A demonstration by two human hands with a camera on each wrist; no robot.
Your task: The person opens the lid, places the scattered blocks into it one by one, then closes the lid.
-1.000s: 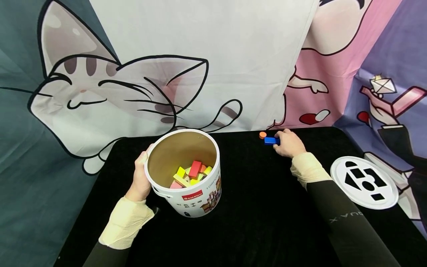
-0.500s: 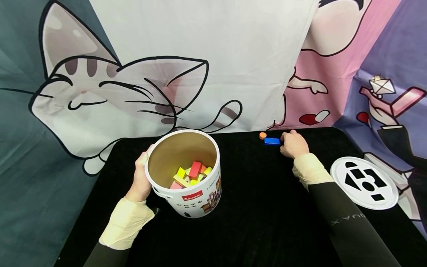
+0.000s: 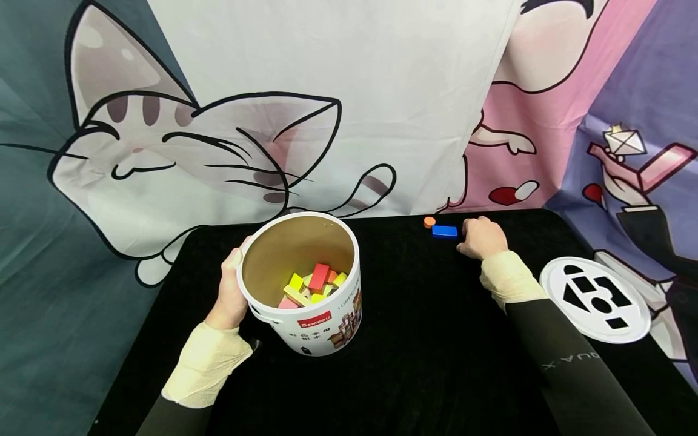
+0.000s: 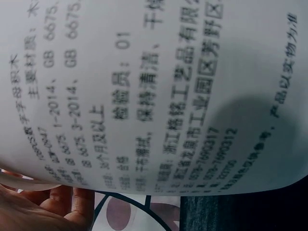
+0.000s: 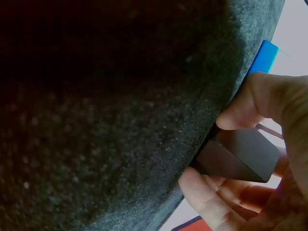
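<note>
My left hand [image 3: 231,287] grips the white bucket [image 3: 332,330] at the left side of its rim. In the left wrist view the bucket's printed wall [image 4: 144,96] fills most of the picture, with curled fingers [image 4: 57,204] at the rim. Colored blocks [image 3: 319,277] lie inside the bucket. At the table's far edge my right hand [image 3: 482,238] is just right of a blue block [image 3: 444,231]. The right wrist view shows a dark block [image 5: 240,156] between that hand's thumb and curled fingers; the head view hides it.
An orange round block [image 3: 429,222] lies beside the blue block. A white lid [image 3: 578,321] with shaped holes is at the right edge of the black-covered table [image 3: 414,339]. A printed cloth backdrop [image 3: 425,91] rises behind the table.
My right hand has drawn back to the right from the blue block, which it touched a second ago, and the block stays in place. The left hand and bucket look unmoved.
</note>
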